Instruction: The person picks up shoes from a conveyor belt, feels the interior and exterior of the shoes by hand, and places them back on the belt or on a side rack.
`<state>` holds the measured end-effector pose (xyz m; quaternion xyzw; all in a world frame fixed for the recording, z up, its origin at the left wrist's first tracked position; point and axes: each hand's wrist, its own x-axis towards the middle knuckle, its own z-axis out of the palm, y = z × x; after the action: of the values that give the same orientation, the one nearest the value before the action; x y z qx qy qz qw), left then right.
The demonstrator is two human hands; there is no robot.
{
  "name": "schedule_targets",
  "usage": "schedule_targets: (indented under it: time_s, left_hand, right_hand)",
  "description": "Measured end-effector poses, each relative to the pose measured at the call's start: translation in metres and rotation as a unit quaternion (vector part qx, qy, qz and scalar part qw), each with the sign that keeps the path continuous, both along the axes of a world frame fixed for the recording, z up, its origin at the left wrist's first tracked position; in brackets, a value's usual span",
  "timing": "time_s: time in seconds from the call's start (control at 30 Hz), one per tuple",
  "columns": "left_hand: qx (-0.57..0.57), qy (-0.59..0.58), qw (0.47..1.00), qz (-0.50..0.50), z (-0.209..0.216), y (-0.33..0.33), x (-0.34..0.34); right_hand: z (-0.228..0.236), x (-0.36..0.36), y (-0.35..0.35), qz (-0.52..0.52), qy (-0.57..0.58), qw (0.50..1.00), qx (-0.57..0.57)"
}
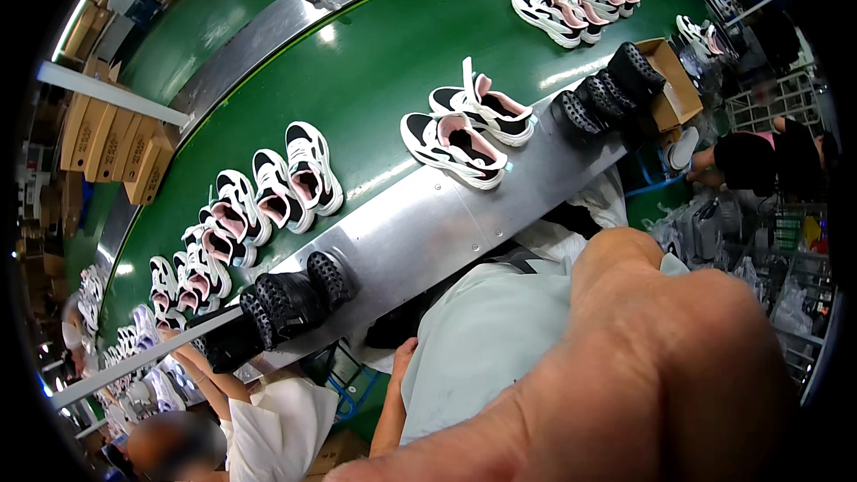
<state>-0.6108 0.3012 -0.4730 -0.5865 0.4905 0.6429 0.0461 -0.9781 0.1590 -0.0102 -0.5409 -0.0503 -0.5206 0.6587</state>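
Observation:
My right hand (625, 357) looms large and close at the lower right, bent at the knuckles. Its fingers are turned away, so whatever they hold is hidden. My left hand (406, 357) is low beside my pale green shirt (482, 339), below the metal edge; its fingers are too small to read. Ahead of me, a white-and-black sneaker (455, 150) with pink lining sits where the green belt (375, 80) meets the metal ledge (428, 223). Touching it from behind is its like, a second sneaker (486, 112) with its tongue pulled up. Neither hand touches them.
Several matching sneakers (303, 170) stand in a row at left, others (571, 9) at far right. Black studded blocks (286, 303) rest on the ledge at left, more (616, 89) at right beside a cardboard box (674, 85). A person in white (277, 419) works at lower left.

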Motion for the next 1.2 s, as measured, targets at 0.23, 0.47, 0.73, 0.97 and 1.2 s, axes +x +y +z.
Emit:
schedule_targets:
  time_s: [0.23, 0.47, 0.73, 0.97, 1.2]
  left_hand:
    - [0.013, -0.047, 0.998, -0.044, 0.010, -0.003, -0.004]
    - [0.023, -0.077, 0.995, -0.064, 0.021, 0.000, 0.005]
    - [0.030, -0.095, 0.992, -0.076, 0.027, 0.003, 0.007]
    - [0.030, -0.096, 0.991, -0.090, 0.029, -0.005, 0.006]
    - [0.032, -0.104, 0.989, -0.099, 0.034, 0.004, 0.013]
  right_hand:
    - [-0.011, -0.017, 0.006, -0.027, -0.013, 1.000, -0.004]
    - [-0.014, -0.024, 0.008, -0.027, -0.020, 0.999, 0.016]
    - [-0.034, -0.048, 0.000, -0.013, -0.027, 0.997, 0.076]
    - [-0.311, -0.143, 0.128, -0.360, 0.508, 0.587, 0.517]
    - [-0.411, -0.152, 0.431, 0.002, 0.619, 0.298, 0.726]
